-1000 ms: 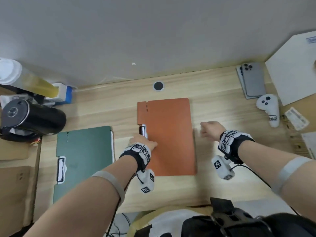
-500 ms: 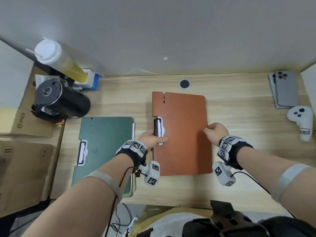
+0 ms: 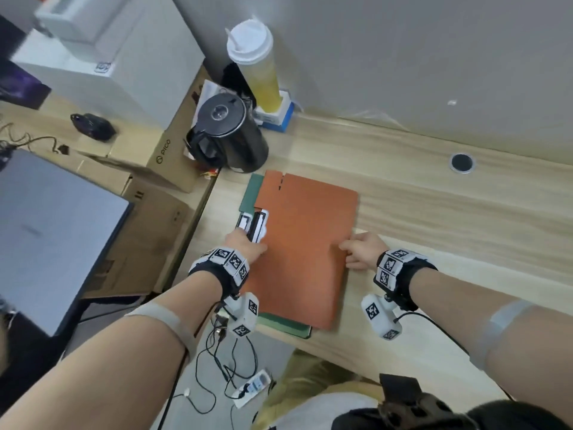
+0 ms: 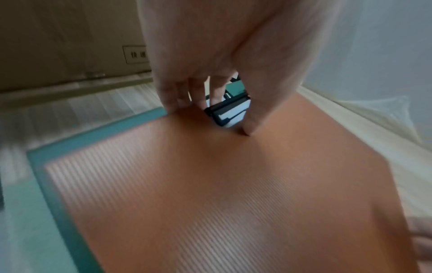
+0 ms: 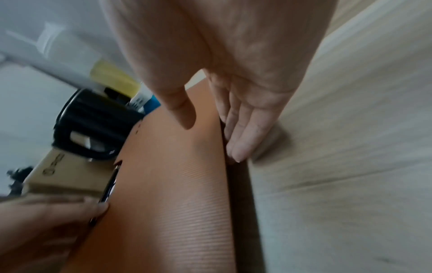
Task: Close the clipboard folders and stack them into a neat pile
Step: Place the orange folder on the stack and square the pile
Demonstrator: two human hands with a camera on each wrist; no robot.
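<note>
A closed orange clipboard folder [image 3: 304, 243] lies on top of a green folder [image 3: 248, 197] near the desk's left edge; only green margins show at the far left and the near end. My left hand [image 3: 248, 243] pinches the orange folder's left edge just below its white clip [image 3: 259, 226]. In the left wrist view the thumb presses the orange cover [image 4: 222, 194] and the fingers sit at the edge over the green folder [image 4: 58, 175]. My right hand [image 3: 356, 249] holds the right edge, thumb over the cover [image 5: 168, 194] and fingers along the side.
A black kettle [image 3: 229, 135] stands just beyond the folders' far corner, with a lidded cup of yellow drink [image 3: 257, 66] behind it. Cardboard boxes [image 3: 148, 169] and a screen [image 3: 52, 234] sit left of the desk. A cable hole [image 3: 462, 162] is at the back right.
Both hands carried the orange folder left from the middle of the desk onto the green folder. The head view swung left with it.
</note>
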